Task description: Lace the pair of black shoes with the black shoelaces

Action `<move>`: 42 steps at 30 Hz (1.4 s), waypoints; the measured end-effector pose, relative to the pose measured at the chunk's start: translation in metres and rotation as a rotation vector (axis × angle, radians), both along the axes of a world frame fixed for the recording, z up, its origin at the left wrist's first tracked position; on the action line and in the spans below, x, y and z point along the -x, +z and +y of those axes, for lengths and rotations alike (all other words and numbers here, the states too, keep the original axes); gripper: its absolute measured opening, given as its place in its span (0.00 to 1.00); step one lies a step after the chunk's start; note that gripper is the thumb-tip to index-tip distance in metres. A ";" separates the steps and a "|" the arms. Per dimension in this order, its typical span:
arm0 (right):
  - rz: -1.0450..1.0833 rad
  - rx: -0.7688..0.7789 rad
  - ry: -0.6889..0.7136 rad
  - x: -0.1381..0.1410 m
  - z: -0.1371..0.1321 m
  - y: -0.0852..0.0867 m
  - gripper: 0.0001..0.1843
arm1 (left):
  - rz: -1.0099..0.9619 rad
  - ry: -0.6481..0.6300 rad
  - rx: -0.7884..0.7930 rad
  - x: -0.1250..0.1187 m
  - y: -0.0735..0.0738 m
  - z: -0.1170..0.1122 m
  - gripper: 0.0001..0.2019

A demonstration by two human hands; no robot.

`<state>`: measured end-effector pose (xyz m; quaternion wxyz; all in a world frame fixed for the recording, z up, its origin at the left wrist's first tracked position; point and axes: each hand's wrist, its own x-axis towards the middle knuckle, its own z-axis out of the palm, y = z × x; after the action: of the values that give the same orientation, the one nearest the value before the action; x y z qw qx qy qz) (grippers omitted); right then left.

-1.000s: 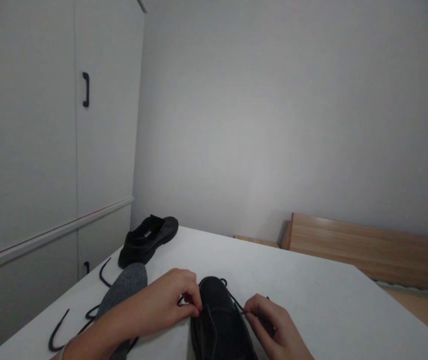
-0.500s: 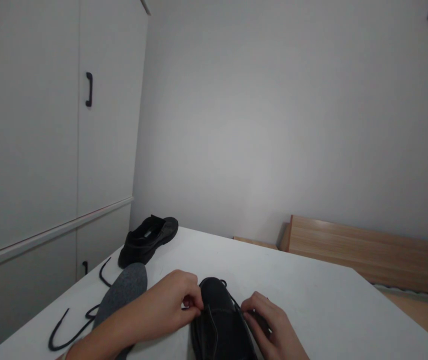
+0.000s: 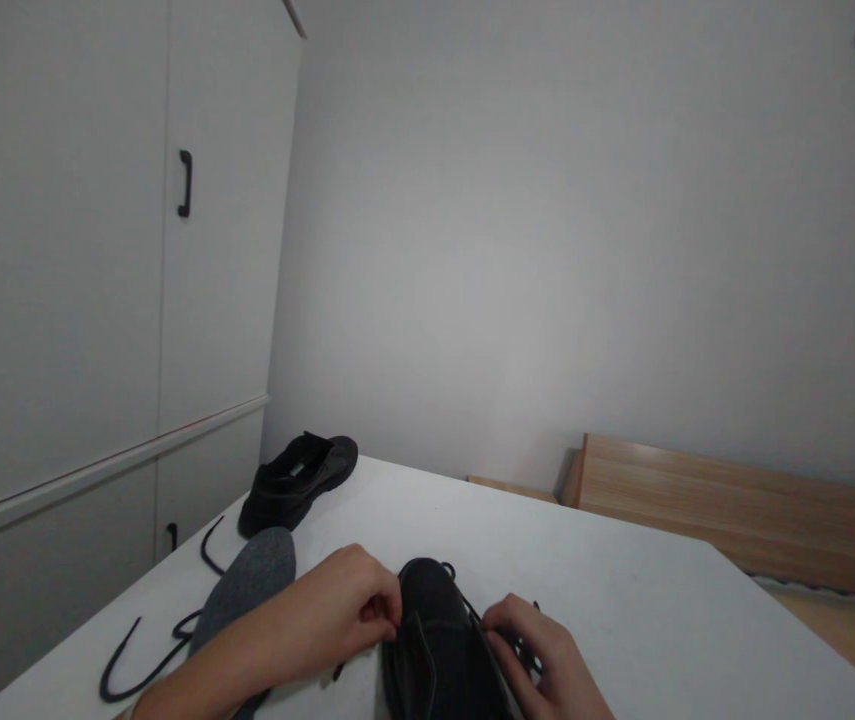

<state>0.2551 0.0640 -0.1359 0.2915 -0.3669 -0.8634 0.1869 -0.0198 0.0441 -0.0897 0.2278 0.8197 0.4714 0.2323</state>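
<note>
A black shoe [image 3: 451, 640] stands on the white table in front of me, its toe pointing away. At its left edge my left hand [image 3: 363, 605] is closed in a pinch; a dark lace end shows just below that hand. My right hand [image 3: 539, 650], on the shoe's right side, pinches a black shoelace [image 3: 470, 607] that runs along the shoe from a small loop by the toe. More of this lace shows between and beyond the right fingers. Partly behind my left forearm lies a grey insole [image 3: 258, 575].
A second black shoe [image 3: 299, 480] without visible laces sits at the table's far left corner. Another black lace [image 3: 138, 690] lies curled beside the insole. White cupboard doors [image 3: 217, 300] flank the table [image 3: 592, 570] on the left, and a wooden headboard-like panel [image 3: 719, 500] stands beyond it.
My left hand has shifted slightly left and down, and a lace end now shows below it. More lace shows around my right hand. The shoes have stayed in place.
</note>
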 end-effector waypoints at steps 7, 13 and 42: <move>0.015 0.035 -0.013 0.000 -0.002 0.002 0.13 | 0.006 0.000 -0.086 -0.002 -0.008 0.001 0.09; 0.017 0.022 -0.012 0.000 -0.003 0.003 0.12 | -0.097 0.002 -0.039 -0.006 -0.007 0.000 0.10; 0.121 -0.083 0.222 -0.001 -0.009 0.017 0.19 | -0.156 -0.057 -0.010 -0.017 0.016 -0.016 0.16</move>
<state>0.2561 0.0546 -0.1190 0.3358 -0.2446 -0.8865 0.2039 -0.0033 0.0280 -0.0740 0.2662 0.8134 0.4274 0.2912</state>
